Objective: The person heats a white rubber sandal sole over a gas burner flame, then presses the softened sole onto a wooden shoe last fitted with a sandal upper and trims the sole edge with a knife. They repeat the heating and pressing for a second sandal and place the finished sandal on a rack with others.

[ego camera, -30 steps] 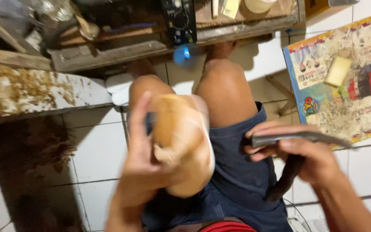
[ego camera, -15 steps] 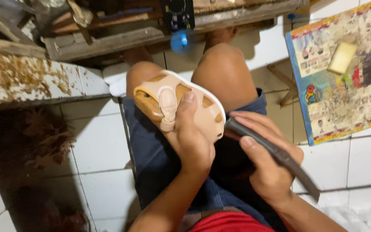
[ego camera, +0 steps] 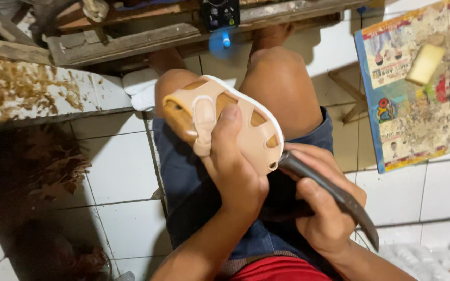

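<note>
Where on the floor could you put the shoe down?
Bare white tiles lie left of the lap, between the stained ledge and brown scraps. More bare tile sits below the littered poster. The wooden bench is crowded.

A beige strapped sandal with a white sole (ego camera: 220, 122) is held over the lap by the left hand (ego camera: 235, 169), its thumb laid across the straps. Just right of it, a dark curved knife (ego camera: 329, 195) is gripped by the right hand (ego camera: 321, 208), the tip set against the sandal's right edge and the other end pointed toward the lower right. Beyond the knees (ego camera: 282, 78), a rough wooden bench (ego camera: 147, 36) is seen. A stained tiled ledge (ego camera: 37, 96) is placed at left. At right, a printed paper sheet (ego camera: 417, 99) is spread on the white tiled floor (ego camera: 121, 171), with a pale yellow block (ego camera: 425, 63) on it.
</note>
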Available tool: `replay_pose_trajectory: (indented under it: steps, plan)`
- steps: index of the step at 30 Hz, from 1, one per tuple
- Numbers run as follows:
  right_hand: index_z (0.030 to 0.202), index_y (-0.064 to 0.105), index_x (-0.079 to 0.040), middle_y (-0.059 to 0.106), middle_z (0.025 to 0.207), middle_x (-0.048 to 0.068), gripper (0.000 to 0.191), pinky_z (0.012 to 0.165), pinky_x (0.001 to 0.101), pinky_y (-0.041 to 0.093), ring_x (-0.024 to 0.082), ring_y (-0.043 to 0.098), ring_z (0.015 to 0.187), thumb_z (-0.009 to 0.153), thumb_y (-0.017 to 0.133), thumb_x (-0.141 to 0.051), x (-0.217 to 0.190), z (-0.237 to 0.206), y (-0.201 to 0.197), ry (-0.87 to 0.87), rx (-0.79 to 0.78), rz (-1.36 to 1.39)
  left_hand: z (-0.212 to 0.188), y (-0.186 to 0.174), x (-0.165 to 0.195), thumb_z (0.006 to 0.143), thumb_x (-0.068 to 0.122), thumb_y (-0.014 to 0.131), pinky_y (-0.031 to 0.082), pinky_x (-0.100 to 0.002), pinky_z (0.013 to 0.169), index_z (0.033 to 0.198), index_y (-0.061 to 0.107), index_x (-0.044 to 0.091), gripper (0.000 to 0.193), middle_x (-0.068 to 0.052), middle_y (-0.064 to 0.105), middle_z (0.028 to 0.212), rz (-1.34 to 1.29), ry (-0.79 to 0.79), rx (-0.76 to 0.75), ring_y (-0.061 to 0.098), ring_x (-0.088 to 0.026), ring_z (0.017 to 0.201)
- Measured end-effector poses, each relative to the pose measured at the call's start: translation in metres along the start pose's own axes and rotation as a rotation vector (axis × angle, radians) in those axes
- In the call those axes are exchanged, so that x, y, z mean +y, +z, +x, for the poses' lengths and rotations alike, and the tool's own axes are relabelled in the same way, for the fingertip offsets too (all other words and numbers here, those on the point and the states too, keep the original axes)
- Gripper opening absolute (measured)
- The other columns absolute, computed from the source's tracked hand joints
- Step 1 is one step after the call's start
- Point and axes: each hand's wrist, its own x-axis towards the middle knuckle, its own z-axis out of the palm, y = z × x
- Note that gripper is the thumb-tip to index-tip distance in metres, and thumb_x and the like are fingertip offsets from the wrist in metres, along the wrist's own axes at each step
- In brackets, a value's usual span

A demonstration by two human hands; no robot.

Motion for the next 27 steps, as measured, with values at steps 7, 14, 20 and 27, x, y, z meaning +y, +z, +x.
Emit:
replay_pose_trajectory:
  steps: [7,14,20,27]
  plan:
    - [0.118,0.071,0.015,0.071,0.126,0.028,0.040,0.098,0.0352,0.053,0.031,0.069,0.108,0.092,0.059,-0.013,-0.005,0.019,-0.025,0.172,-0.146,0.038,-0.002,-0.015,0.012,0.090,0.013,0.058,0.030,-0.036,0.121,0.158,0.014,-0.004,0.083,-0.014,0.038,0.152,0.522,0.239,-0.149,0.040,-0.022,0.140]
    - [0.112,0.074,0.013,0.076,0.116,0.026,0.036,0.097,0.0365,0.056,0.033,0.073,0.108,0.086,0.065,-0.010,-0.025,0.049,-0.033,0.226,-0.369,-0.162,0.000,-0.034,0.011,0.101,0.024,0.070,0.032,-0.041,0.123,0.164,0.005,-0.002,0.094,-0.019,0.032,0.157,0.724,0.331,-0.291,0.040,-0.028,0.140]
    - [0.111,0.073,0.017,0.070,0.119,0.031,0.038,0.096,0.0412,0.059,0.037,0.074,0.106,0.086,0.065,-0.010,-0.022,0.052,-0.034,0.330,-0.318,-0.009,0.007,-0.048,0.010,0.099,0.026,0.072,0.038,-0.039,0.118,0.162,0.007,-0.001,0.095,-0.018,0.034,0.154,0.885,0.452,-0.367,0.044,-0.025,0.134]
    - [0.111,0.072,0.018,0.071,0.117,0.031,0.039,0.085,0.0421,0.064,0.041,0.077,0.093,0.085,0.065,-0.011,-0.016,0.061,-0.044,0.561,-0.255,0.286,0.006,-0.058,0.014,0.097,0.026,0.073,0.046,-0.036,0.108,0.161,0.008,0.000,0.095,-0.017,0.038,0.149,0.858,0.409,-0.469,0.050,-0.022,0.125]
